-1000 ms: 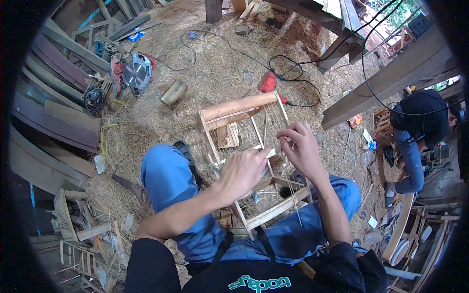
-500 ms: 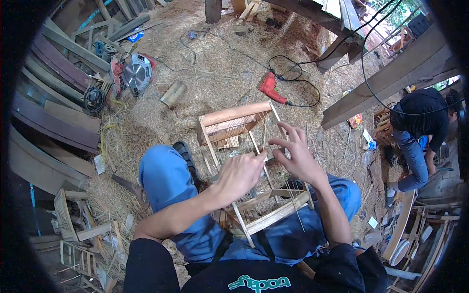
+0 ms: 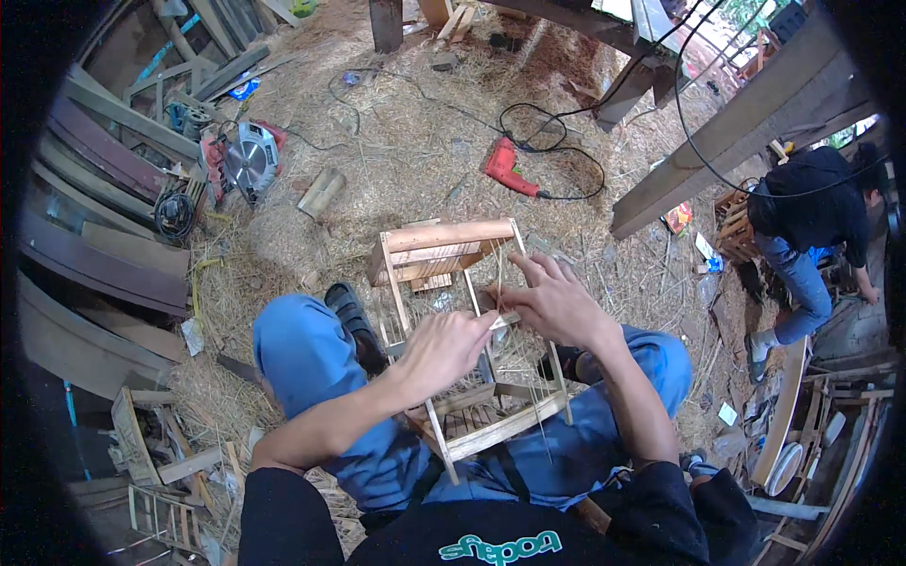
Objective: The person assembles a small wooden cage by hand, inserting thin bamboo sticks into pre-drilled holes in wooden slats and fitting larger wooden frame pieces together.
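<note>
An openwork wooden frame (image 3: 505,429), like a small cage with thin rods across its ends, stands between my knees. My left hand (image 3: 444,347) is closed at the frame's middle, its fingers around a pale wooden crossbar (image 3: 508,320). Close beside it, my right hand (image 3: 559,304) has bent fingers, with thumb and fingertips drawn together on a thin wooden stick (image 3: 499,269) running lengthwise through the frame. Exactly how the fingertips meet the stick is partly hidden. Another thin stick (image 3: 545,436) pokes out past the near bar toward my lap.
A red corded drill (image 3: 511,170) lies on the straw-strewn floor ahead. A circular saw (image 3: 251,162) sits far left, near stacked boards (image 3: 104,250) and a wood block (image 3: 322,191). At right, a person (image 3: 812,226) bends beside a thick slanting beam (image 3: 727,141).
My right hand has moved left and slightly down, its spread fingers drawing together at the sticks. My left hand has shifted slightly down and left, and the frame sits a little further left.
</note>
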A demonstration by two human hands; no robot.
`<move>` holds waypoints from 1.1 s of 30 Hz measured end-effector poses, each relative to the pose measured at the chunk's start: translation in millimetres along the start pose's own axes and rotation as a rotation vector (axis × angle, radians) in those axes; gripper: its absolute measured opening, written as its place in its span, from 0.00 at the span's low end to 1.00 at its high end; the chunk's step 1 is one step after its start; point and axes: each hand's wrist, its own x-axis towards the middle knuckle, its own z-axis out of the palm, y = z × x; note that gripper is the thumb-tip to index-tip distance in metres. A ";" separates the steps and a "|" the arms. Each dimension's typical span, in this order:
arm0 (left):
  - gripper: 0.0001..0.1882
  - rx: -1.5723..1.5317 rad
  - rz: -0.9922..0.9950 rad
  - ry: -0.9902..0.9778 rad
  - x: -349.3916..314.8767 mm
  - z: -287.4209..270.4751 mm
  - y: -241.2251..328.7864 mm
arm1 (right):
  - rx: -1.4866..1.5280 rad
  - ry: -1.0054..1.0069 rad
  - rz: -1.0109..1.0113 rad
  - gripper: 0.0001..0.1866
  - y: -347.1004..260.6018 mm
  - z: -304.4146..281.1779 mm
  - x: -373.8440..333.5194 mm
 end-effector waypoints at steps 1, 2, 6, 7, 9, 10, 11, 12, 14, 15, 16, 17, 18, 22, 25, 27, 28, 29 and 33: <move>0.14 -0.005 0.009 -0.006 -0.3 -1.3 -0.1 | -0.020 0.013 0.002 0.16 -1.3 0.9 -0.3; 0.14 -0.004 0.032 0.016 -0.7 -2.8 -0.5 | -0.040 0.026 0.004 0.17 -2.5 2.0 -0.5; 0.15 -0.011 0.061 0.064 -2.4 -11.5 2.7 | -0.135 0.126 -0.024 0.19 -9.3 14.8 -3.2; 0.15 -0.015 0.050 0.067 -2.9 -13.2 3.3 | -0.179 0.130 -0.040 0.19 -11.2 13.6 -2.9; 0.15 -0.024 0.047 0.070 -3.1 -13.3 4.3 | -0.197 0.146 -0.057 0.18 -13.1 13.9 -2.2; 0.15 -0.029 0.046 0.071 -3.6 -13.1 4.9 | -0.172 0.159 -0.058 0.18 -13.1 14.0 -1.5; 0.15 -0.020 0.038 0.069 -4.0 -13.5 5.4 | -0.146 0.171 -0.058 0.18 -13.0 14.3 -1.0; 0.15 -0.013 0.034 0.069 -3.1 -14.2 6.2 | -0.103 0.185 -0.057 0.17 -11.7 15.3 -1.0; 0.16 -0.024 0.018 0.061 -1.4 -13.7 6.7 | -0.018 0.215 -0.054 0.15 -8.0 19.4 0.0; 0.17 -0.039 0.006 0.055 -0.4 -13.5 6.3 | 0.011 0.225 -0.054 0.15 -6.2 19.2 1.3; 0.17 -0.054 -0.007 0.050 0.7 -14.0 6.4 | 0.040 0.235 -0.054 0.14 -3.7 18.2 2.6; 0.17 -0.049 -0.006 0.049 1.5 -15.2 7.3 | 0.068 0.245 -0.054 0.14 -1.4 16.3 3.9; 0.17 -0.048 -0.008 0.049 1.5 -16.0 8.7 | 0.121 0.254 -0.054 0.13 -0.5 11.8 4.7; 0.17 -0.084 -0.029 0.035 2.5 -17.3 13.0 | 0.250 0.276 -0.029 0.10 0.3 -2.3 5.5; 0.16 -0.107 0.024 0.060 3.0 -10.6 10.8 | 0.274 0.256 -0.011 0.08 3.4 -2.4 3.2; 0.16 -0.097 0.033 0.067 2.6 -8.0 9.2 | 0.287 0.244 -0.006 0.08 5.6 -0.6 3.2; 0.16 -0.092 0.038 0.069 2.4 -7.6 9.0 | 0.295 0.245 -0.004 0.08 6.7 1.1 3.8; 0.16 -0.101 0.038 0.069 2.1 -7.9 9.2 | 0.302 0.245 -0.003 0.08 7.6 2.2 4.1; 0.16 -0.126 0.034 0.072 0.7 -10.8 9.8 | 0.333 0.254 -0.016 0.08 8.6 3.6 4.3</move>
